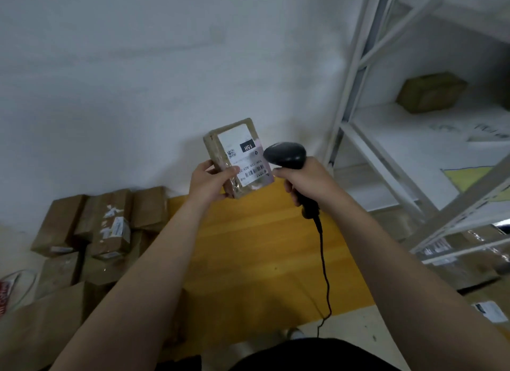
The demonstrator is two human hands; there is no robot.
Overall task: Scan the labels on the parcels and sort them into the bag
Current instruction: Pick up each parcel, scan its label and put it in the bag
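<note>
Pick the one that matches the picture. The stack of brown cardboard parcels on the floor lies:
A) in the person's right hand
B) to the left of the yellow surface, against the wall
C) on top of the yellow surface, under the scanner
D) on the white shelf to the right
B: the stacked parcels sit on the floor left of the yellow surface, by the wall, while the right hand grips the scanner.

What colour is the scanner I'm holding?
Black, with a black cable: the scanner in the right hand shows clearly in the head view.
</note>
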